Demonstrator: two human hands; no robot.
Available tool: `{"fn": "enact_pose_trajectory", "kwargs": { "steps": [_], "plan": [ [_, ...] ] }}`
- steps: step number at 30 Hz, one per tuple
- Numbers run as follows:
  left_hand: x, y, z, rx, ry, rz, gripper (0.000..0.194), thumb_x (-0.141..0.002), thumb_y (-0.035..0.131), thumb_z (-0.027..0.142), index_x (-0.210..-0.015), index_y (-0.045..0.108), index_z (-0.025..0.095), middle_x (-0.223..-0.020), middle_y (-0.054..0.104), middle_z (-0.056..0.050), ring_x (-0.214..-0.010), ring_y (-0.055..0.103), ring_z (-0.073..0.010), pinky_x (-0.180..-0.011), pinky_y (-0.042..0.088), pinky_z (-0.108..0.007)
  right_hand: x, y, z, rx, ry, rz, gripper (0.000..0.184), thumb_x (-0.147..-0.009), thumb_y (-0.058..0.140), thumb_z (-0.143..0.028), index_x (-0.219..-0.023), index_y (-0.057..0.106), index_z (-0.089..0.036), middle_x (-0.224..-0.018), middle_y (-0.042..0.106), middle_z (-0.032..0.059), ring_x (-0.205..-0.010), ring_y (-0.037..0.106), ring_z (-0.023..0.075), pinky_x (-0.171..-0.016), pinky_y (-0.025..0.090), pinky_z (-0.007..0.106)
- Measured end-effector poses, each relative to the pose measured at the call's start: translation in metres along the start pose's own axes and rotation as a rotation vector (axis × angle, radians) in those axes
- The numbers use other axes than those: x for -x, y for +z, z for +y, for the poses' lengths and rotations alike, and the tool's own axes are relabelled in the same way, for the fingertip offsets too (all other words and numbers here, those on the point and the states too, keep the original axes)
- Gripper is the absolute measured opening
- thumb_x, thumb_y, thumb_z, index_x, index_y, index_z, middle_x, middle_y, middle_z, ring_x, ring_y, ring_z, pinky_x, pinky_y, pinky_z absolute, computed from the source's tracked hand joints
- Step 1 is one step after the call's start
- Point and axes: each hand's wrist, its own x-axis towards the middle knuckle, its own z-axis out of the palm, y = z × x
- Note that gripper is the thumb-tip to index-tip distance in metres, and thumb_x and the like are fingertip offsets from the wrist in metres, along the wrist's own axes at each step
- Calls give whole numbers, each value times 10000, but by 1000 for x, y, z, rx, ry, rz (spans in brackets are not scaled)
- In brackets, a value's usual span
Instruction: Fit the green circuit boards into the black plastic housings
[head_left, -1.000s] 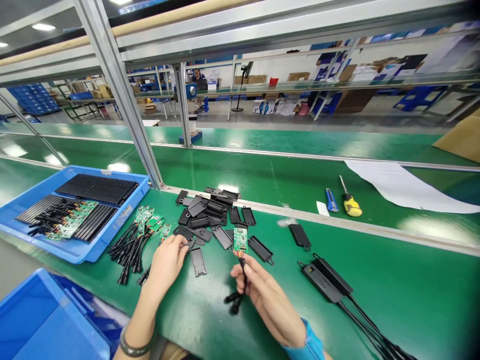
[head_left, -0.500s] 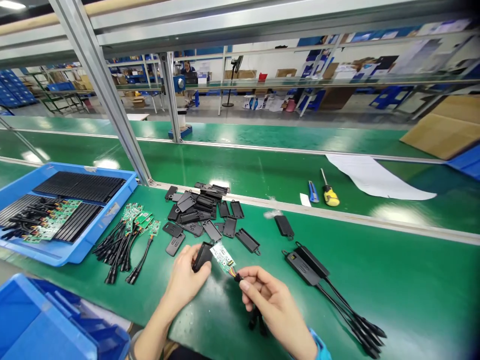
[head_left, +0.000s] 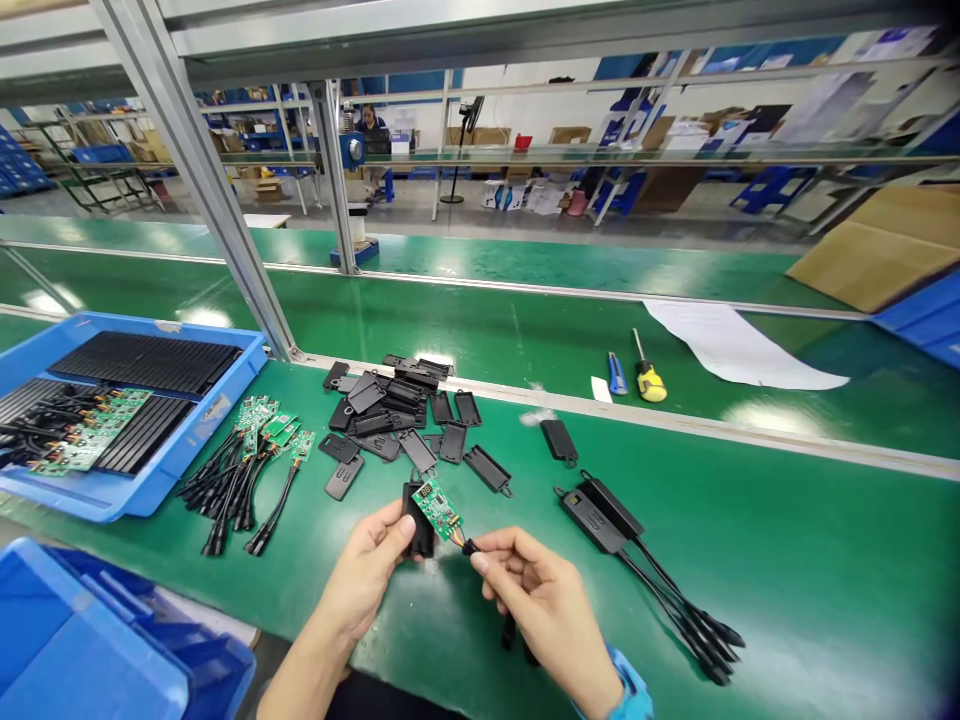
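My left hand (head_left: pixel 375 555) grips a black plastic case half (head_left: pixel 421 538), its hollow side facing up. My right hand (head_left: pixel 529 580) pinches the black cable of a green circuit board (head_left: pixel 437 508), close to where its coloured wires join. The board lies over the case half at an angle, not seated in it; whether they touch I cannot tell. Cable ends hang below my right hand, partly hidden. Beyond my hands lies a pile of black case halves (head_left: pixel 397 405). To the right rest closed black cases (head_left: pixel 600 520) with their cables.
On the left are loose wired boards (head_left: pixel 240 470) and a blue tray (head_left: pixel 214 405) of black parts and boards. A blue bin (head_left: pixel 90 640) stands lower left. A utility knife (head_left: pixel 616 374), a yellow screwdriver (head_left: pixel 651 382) and a paper sheet (head_left: pixel 742 345) lie behind a low rail.
My left hand has turned the case half so its hollow side shows. The circuit board has tilted and moved over the case half. The camera view has shifted slightly.
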Motion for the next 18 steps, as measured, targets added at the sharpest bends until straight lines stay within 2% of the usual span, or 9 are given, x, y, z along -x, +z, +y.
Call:
{"fn": "enact_pose_trajectory", "kwargs": {
  "steps": [3,6,15,18],
  "plan": [
    [2,2,-1,115,20,-16,557,-777,737,303,-1267,500,188,-1054,634,-90,-946,599,-204,-810,460,-275,2,1,-2,26,-48,-14,353,-788,658,-499,-848,637,-152,-679,611,50,-559,559,144,-508,450,241],
    [2,3,-5,161,43,10,648,-722,785,217,-1282,460,203,-1115,618,-97,-1016,595,-218,-916,439,-307,2,3,-2,71,-75,-41,317,-802,648,-471,-833,656,-155,-676,615,48,-562,558,146,-530,452,245],
    [3,6,-3,192,40,-12,637,-747,761,192,-1288,425,183,-1214,587,-154,-1091,577,-266,-953,438,-374,-2,2,-3,144,-121,-69,231,-837,618,-398,-838,687,-178,-713,612,38,-563,558,144,-542,449,249],
    [2,7,-6,186,23,22,487,-819,695,258,-1234,463,155,-1197,596,-168,-1113,567,-284,-917,462,-378,-2,3,-2,196,-151,-70,205,-854,603,-374,-850,690,-188,-716,613,35,-555,561,144,-533,437,249]
  ]
}}
